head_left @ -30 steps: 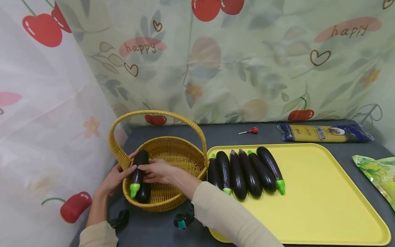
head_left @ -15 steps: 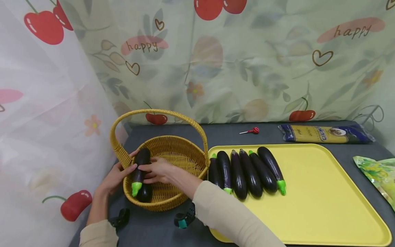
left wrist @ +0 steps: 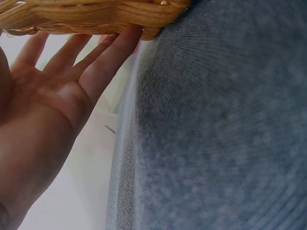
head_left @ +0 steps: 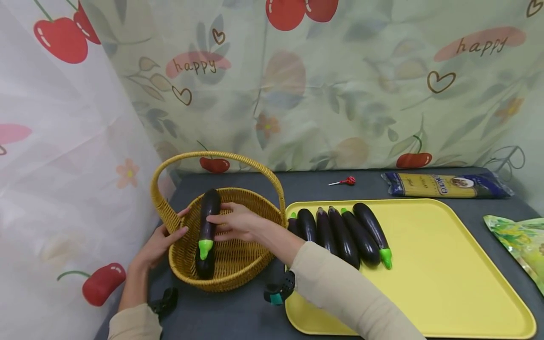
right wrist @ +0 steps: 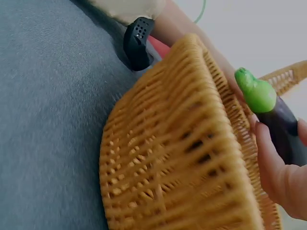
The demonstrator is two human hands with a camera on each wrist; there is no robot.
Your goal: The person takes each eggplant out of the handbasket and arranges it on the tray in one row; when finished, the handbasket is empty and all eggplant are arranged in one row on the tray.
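A glossy dark eggplant (head_left: 209, 205) with a green cap is tilted above the wicker basket (head_left: 231, 282); my right hand (head_left: 240, 222) grips it from the right. In the right wrist view, thumb and fingers are around this eggplant (right wrist: 280, 122) beside the basket wall (right wrist: 172, 139). Another eggplant (head_left: 206, 267) lies inside the basket, partly hidden beneath the held one. At the basket's left side, my left hand (head_left: 156, 245) holds the rim by the handle's base, thumb on the inner side. The left wrist view shows this hand's fingers (left wrist: 108, 62) against the outer weave.
A yellow tray (head_left: 442, 283) stands right of the basket, with several eggplants (head_left: 340, 233) in a row on its left part. Behind it lie a red lollipop (head_left: 350, 181) and a pasta packet (head_left: 446, 184). A green-yellow bag (head_left: 520, 245) is at the right edge.
My right hand has moved the held eggplant right and away from my left hand, raising it a little. The left hand stays at the basket's left rim, its thumb now apart from the eggplant.
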